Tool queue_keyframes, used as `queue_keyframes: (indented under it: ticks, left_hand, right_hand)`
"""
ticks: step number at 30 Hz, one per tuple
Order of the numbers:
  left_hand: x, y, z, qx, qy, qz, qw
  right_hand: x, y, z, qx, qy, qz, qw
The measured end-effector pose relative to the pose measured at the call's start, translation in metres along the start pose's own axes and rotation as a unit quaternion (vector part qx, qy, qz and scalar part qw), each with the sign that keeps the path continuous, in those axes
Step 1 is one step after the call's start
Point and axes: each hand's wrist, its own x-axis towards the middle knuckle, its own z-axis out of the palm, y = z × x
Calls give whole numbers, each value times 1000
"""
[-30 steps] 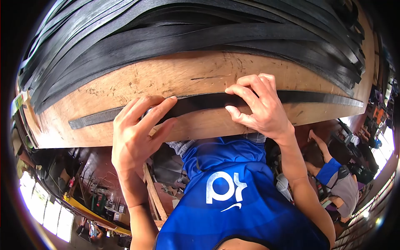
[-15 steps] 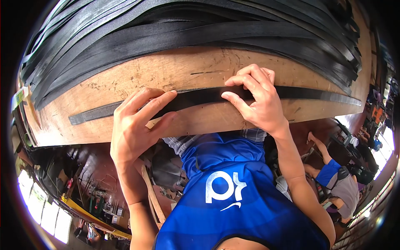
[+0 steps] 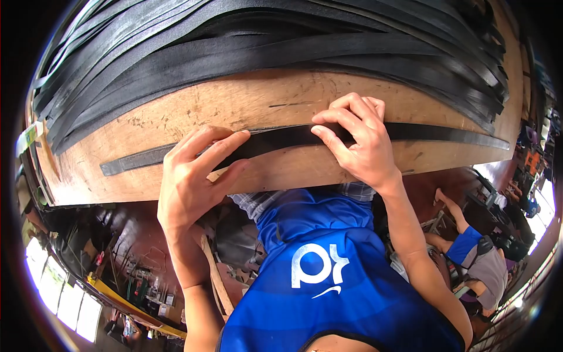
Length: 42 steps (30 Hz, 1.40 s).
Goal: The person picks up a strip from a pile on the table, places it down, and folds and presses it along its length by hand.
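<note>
A long black leather strip (image 3: 275, 139) lies across the near part of the wooden table (image 3: 305, 157). It looks doubled, with a thin second edge showing along its top. My left hand (image 3: 196, 170) spans the strip left of centre, fingertips at the far edge and thumb at the near edge. Right of centre, my right hand (image 3: 360, 141) pinches the far edge between thumb and curled forefinger. Between the hands the strip bows slightly. Parts of it are hidden under both hands.
A large heap of similar black strips (image 3: 246, 53) covers the far side of the table. Another person (image 3: 475, 258) is low down at the right, beyond the table. A yellow beam (image 3: 126, 305) and cluttered items stand at the lower left.
My right hand's forefinger and thumb have drawn slightly closer together on the strip's far edge. My left hand has barely moved. The view has shifted a little.
</note>
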Motion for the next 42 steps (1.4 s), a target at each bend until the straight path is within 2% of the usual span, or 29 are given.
queue_keyframes:
  ticks: [4, 6, 16, 42]
  left_hand:
    - [1, 1, 0, 20, -6, 1, 1000]
    - [1, 1, 0, 26, -7, 3, 1000]
    - [3, 0, 2, 39, -15, 15, 999]
    - [4, -1, 3, 60, -29, 13, 998]
  right_hand:
    - [-1, -1, 4, 36, -2, -34, 999]
    - [1, -6, 6, 54, -29, -81, 995]
    - [-3, -7, 12, 18, -40, -90, 995]
    - [6, -15, 24, 32, -33, -113, 992]
